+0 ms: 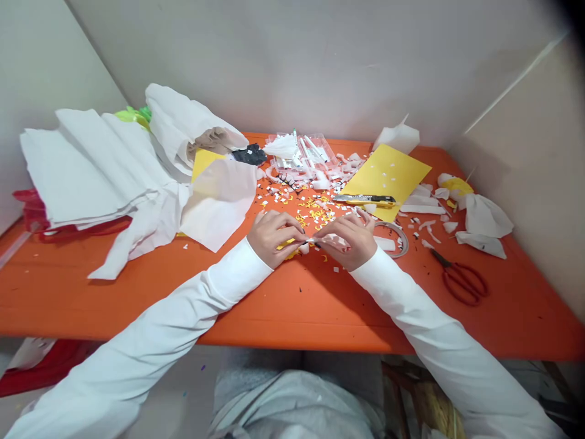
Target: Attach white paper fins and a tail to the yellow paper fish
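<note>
Both hands, left (pixel 273 236) and right (pixel 348 241), pinch one small paper strip (pixel 309 241).

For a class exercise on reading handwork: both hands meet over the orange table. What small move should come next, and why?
Probably a slightly firmer pinch, easing the small white paper piece straight: the left hand and right hand each grip an end, fingertips nearly touching above the table.

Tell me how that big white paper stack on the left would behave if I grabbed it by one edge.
The white paper stack would probably flop and slide apart: its sheets look thin, loose and unevenly fanned. It likely feels light. One sheet already droops onto the orange table, so a pull may drag neighbours along.
</note>
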Demonstrator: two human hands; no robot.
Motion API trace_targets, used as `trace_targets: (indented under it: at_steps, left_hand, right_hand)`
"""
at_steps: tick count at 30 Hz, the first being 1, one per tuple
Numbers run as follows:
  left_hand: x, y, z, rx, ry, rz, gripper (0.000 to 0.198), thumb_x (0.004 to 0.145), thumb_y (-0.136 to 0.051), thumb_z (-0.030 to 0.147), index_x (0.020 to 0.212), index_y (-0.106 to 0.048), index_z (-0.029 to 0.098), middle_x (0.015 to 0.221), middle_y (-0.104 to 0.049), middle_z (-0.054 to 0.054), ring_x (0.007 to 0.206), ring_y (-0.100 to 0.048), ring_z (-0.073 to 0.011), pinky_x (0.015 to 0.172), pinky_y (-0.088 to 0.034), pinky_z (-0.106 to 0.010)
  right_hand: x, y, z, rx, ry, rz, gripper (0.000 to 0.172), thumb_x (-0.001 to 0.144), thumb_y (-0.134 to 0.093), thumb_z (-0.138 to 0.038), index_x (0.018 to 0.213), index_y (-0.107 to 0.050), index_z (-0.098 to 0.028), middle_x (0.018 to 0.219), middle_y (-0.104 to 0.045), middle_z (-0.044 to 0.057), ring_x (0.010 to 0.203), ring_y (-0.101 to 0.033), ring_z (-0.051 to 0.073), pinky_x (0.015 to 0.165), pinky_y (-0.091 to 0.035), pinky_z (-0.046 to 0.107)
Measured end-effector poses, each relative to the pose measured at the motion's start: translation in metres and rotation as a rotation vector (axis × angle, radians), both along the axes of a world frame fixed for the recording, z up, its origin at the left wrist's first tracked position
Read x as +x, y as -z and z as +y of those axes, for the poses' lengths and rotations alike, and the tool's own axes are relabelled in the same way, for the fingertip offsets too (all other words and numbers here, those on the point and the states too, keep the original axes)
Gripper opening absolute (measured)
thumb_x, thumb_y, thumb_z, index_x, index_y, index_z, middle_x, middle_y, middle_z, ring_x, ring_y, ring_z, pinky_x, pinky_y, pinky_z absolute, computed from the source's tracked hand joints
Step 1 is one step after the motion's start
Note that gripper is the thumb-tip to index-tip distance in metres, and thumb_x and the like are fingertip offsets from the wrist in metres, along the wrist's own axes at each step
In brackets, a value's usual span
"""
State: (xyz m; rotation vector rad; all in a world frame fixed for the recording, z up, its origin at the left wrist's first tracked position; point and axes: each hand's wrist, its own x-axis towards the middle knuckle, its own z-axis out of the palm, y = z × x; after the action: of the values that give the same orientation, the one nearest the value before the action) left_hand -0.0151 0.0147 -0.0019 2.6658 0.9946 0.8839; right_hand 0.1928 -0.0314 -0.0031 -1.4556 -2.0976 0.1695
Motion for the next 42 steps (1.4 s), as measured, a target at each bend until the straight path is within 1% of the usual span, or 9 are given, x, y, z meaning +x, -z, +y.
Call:
trace_targets:
  at_steps: [1,4,5,6,11,17,24,29,42]
  left_hand:
    - [-0.002,0.002,0.002,0.018,0.020,0.002,0.023,0.085,-0.053,0.041,0.079,-0.070,0.027,0.086,-0.070,-0.001,0.079,-0.056,-0.0165,0.076,-0.034,-0.035]
    - [-0.007,0.005,0.009,0.021,0.080,-0.005,0.022,0.083,-0.054,0.042,0.079,-0.070,0.028,0.085,-0.071,-0.001,0.077,-0.058,-0.0160,0.074,-0.034,-0.034]
    - [-0.007,0.005,0.011,0.008,0.090,-0.007,0.022,0.083,-0.054,0.042,0.078,-0.070,0.027,0.084,-0.071,-0.002,0.077,-0.059,-0.0159,0.074,-0.034,-0.034]
    - [-0.008,0.005,0.011,-0.006,0.093,-0.014,0.022,0.083,-0.054,0.041,0.078,-0.070,0.026,0.084,-0.071,-0.002,0.077,-0.059,-0.0157,0.074,-0.034,-0.034]
    - [-0.001,0.005,0.007,-0.068,0.021,-0.008,0.019,0.086,-0.051,0.033,0.079,-0.065,0.022,0.084,-0.072,-0.001,0.080,-0.059,-0.0166,0.077,-0.034,-0.034]
    - [0.006,0.012,0.005,-0.168,0.003,0.059,0.015,0.082,-0.055,0.032,0.081,-0.067,0.023,0.093,-0.071,-0.002,0.087,-0.058,-0.0184,0.085,-0.035,-0.036]
    - [0.007,0.012,0.004,-0.182,-0.046,0.074,0.018,0.082,-0.056,0.037,0.087,-0.065,0.022,0.095,-0.068,-0.002,0.091,-0.057,-0.0200,0.087,-0.034,-0.038]
    - [0.003,0.005,0.001,-0.165,-0.098,0.267,0.049,0.065,-0.069,0.047,0.106,-0.057,0.022,0.105,-0.065,-0.005,0.098,-0.055,-0.0271,0.084,-0.034,-0.040]
    - [0.003,0.009,0.000,-0.146,-0.062,0.170,0.027,0.075,-0.060,0.038,0.096,-0.062,0.021,0.096,-0.066,-0.004,0.094,-0.056,-0.0228,0.082,-0.036,-0.036]
  right_hand:
    - [0.001,0.002,0.001,0.002,0.012,-0.001,0.026,0.078,-0.061,-0.046,0.098,-0.063,-0.030,0.099,-0.068,0.001,0.096,-0.057,0.022,0.101,-0.015,0.044]
    - [0.008,0.007,0.004,-0.039,0.037,-0.003,0.083,0.057,-0.075,-0.053,0.129,-0.043,-0.026,0.126,-0.057,0.009,0.112,-0.048,0.032,0.097,-0.024,0.045]
    - [0.011,0.008,0.006,-0.066,0.039,-0.008,0.090,0.055,-0.076,-0.051,0.132,-0.038,-0.025,0.127,-0.056,0.010,0.114,-0.047,0.033,0.096,-0.025,0.046]
    - [0.015,0.009,0.007,-0.096,0.042,-0.010,0.090,0.055,-0.076,-0.047,0.133,-0.036,-0.026,0.124,-0.058,0.010,0.113,-0.048,0.033,0.096,-0.024,0.048]
    - [0.032,0.008,0.014,-0.188,0.080,-0.045,0.049,0.066,-0.065,-0.025,0.113,-0.052,-0.030,0.088,-0.070,0.000,0.093,-0.060,0.025,0.098,-0.019,0.053]
    - [0.020,0.004,0.009,-0.092,0.068,-0.106,0.043,0.068,-0.070,-0.040,0.108,-0.058,-0.031,0.109,-0.066,0.004,0.102,-0.056,0.027,0.096,-0.021,0.051]
    - [-0.008,0.011,0.008,-0.124,0.038,-0.022,0.007,0.081,-0.061,-0.035,0.084,-0.062,-0.028,0.087,-0.072,-0.002,0.091,-0.059,0.020,0.103,-0.009,0.050]
    - [0.000,0.015,0.009,-0.098,0.074,-0.039,0.010,0.083,-0.058,-0.035,0.080,-0.064,-0.028,0.086,-0.071,-0.002,0.089,-0.059,0.019,0.102,-0.010,0.050]
    - [-0.001,0.012,0.008,-0.011,0.063,-0.092,0.012,0.082,-0.060,-0.039,0.079,-0.068,-0.031,0.082,-0.071,-0.003,0.086,-0.057,0.017,0.102,-0.010,0.045]
